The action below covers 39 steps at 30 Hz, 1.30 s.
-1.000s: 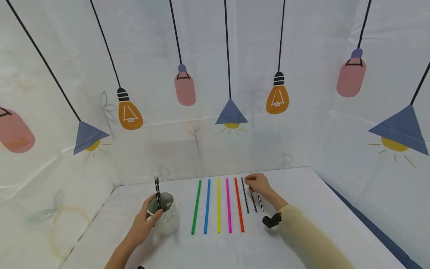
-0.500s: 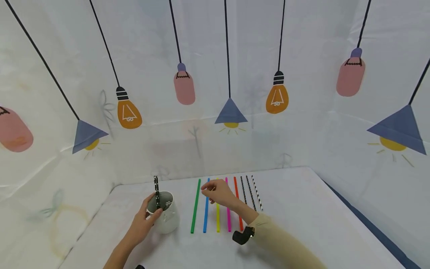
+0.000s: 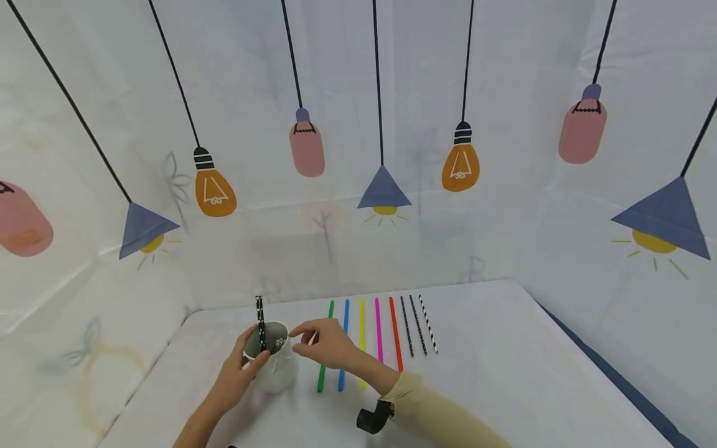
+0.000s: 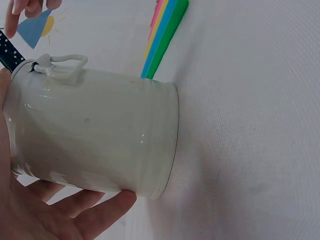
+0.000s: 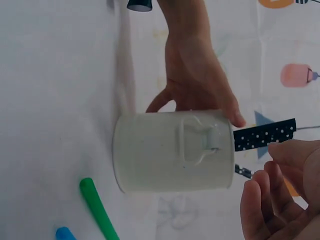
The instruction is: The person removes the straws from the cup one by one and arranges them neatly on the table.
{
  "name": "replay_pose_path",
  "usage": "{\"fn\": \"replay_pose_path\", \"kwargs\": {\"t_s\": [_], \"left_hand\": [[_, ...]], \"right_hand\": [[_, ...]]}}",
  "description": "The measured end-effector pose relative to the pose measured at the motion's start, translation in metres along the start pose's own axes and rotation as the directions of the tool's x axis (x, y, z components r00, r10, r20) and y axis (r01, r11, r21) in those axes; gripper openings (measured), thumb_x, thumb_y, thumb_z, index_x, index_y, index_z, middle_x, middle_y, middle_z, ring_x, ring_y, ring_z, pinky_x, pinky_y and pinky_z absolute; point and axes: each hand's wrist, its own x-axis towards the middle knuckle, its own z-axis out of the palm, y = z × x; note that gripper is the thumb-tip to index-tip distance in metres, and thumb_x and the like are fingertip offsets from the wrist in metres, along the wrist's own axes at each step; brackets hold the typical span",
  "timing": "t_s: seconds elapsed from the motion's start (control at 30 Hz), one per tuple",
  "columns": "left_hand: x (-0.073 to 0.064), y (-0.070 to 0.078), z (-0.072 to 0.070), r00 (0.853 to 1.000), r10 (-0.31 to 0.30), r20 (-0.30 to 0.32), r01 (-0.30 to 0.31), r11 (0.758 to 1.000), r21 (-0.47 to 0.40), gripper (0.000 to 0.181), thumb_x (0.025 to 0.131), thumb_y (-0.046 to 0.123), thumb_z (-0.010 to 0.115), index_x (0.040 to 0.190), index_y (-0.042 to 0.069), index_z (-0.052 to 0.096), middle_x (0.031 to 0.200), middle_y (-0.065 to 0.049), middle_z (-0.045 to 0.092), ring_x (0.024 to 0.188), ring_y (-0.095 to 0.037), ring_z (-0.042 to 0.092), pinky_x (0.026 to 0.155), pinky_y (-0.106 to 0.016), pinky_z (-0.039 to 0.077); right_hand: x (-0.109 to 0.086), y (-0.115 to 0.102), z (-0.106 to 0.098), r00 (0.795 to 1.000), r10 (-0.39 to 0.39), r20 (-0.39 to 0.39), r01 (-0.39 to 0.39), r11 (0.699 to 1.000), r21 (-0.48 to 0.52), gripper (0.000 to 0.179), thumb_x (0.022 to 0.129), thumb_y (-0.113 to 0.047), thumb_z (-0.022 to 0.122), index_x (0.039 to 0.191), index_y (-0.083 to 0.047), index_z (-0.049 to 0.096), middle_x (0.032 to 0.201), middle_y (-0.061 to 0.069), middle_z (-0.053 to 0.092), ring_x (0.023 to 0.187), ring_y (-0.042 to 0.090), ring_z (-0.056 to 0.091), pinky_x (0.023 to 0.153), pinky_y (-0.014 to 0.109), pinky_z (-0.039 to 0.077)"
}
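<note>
Pale, glossy off-white covers the jar [image 3: 278, 374], which in the head view sits at the left part of the counter [image 3: 493, 348], roughly upright with its mouth facing up; its inside is greyish. The left hand [image 3: 231, 376] has its fingers and thumb wrapped round the near left side. A black strip with white dots [image 3: 260, 314] stands up out of the mouth, and something small and speckled [image 3: 279, 344] shows within. The right hand [image 3: 326, 343] is just beside the rim, fingers loosely bent, thumb and forefinger apart, with nothing visible between them. Under and past it lie a green straw [image 3: 321, 378], a blue one [image 3: 341, 379], then yellow [image 3: 362, 311], pink [image 3: 378, 323] and red [image 3: 395, 333], followed by two thin dotted dark straws [image 3: 417, 326] and a striped one [image 3: 428, 325]. The left wrist view shows the jar's smooth, rounded wall, with a white loop [image 4: 62, 66] near the rim and a few tiny dark specks. In the right wrist view the loop faces the camera; the right thumb overlaps the dotted strip's end, though contact is unclear.
</note>
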Motion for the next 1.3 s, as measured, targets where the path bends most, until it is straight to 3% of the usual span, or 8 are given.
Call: {"fn": "replay_pose_path", "kwargs": {"t_s": [0.2,0.5,0.67,1.0,1.17,1.3], "left_hand": [[-0.001,0.0,0.001,1.0,0.006,0.004,-0.006,1.0,-0.005,0.07,0.098,0.041,0.056,0.153,0.021,0.017,0.15,-0.027,0.03,0.124,-0.055,0.041,0.079,-0.049,0.054],[-0.001,0.0,0.0,1.0,0.008,0.002,-0.008,1.0,0.004,0.071,0.099,0.041,0.054,0.154,0.019,0.015,0.15,-0.029,0.028,0.123,-0.058,0.04,0.078,-0.049,0.054],[0.0,0.0,0.0,1.0,0.009,0.007,-0.009,1.0,0.004,0.071,0.099,0.042,0.054,0.154,0.02,0.015,0.151,-0.029,0.026,0.124,-0.06,0.037,0.079,-0.051,0.054],[0.001,0.0,0.0,1.0,-0.005,0.005,0.005,1.0,0.002,0.073,0.098,0.044,0.054,0.155,0.019,0.015,0.151,-0.029,0.026,0.123,-0.06,0.039,0.079,-0.05,0.054],[0.002,-0.001,0.0,1.0,0.002,0.002,-0.002,1.0,0.014,0.072,0.099,0.043,0.054,0.155,0.021,0.015,0.151,-0.029,0.026,0.122,-0.059,0.04,0.079,-0.049,0.054],[0.002,0.0,0.0,1.0,-0.003,0.008,0.003,1.0,0.024,0.072,0.099,0.043,0.053,0.155,0.021,0.014,0.152,-0.028,0.025,0.122,-0.058,0.041,0.079,-0.049,0.054]], "right_hand": [[0.0,-0.003,0.011,0.999,-0.048,-0.003,0.048,0.999,0.001,0.018,0.085,-0.014,0.075,0.102,-0.009,0.075,0.074,-0.013,0.063,0.063,0.001,0.053,0.057,0.017,0.048],[0.009,-0.001,0.026,0.995,-0.062,-0.08,0.064,0.998,0.027,0.012,0.086,-0.017,0.075,0.098,-0.013,0.077,0.078,-0.016,0.065,0.071,-0.004,0.054,0.059,0.016,0.048],[0.009,-0.008,0.025,0.989,-0.096,-0.114,0.1,0.994,0.034,0.009,0.088,-0.017,0.073,0.095,-0.013,0.077,0.083,-0.015,0.066,0.074,-0.003,0.056,0.061,0.016,0.049],[-0.007,-0.035,-0.003,0.977,-0.168,-0.135,0.185,0.974,0.13,0.012,0.091,-0.017,0.07,0.1,-0.011,0.074,0.095,-0.006,0.07,0.077,0.001,0.062,0.064,0.019,0.053],[-0.013,-0.052,-0.028,0.956,-0.23,-0.181,0.254,0.959,0.121,0.01,0.092,-0.015,0.069,0.1,-0.011,0.073,0.094,-0.006,0.071,0.082,0.002,0.064,0.061,0.022,0.054],[-0.017,-0.065,-0.054,0.937,-0.262,-0.231,0.306,0.934,0.185,0.009,0.093,-0.009,0.066,0.102,-0.007,0.07,0.094,-0.001,0.071,0.08,0.007,0.065,0.059,0.031,0.056]]}}
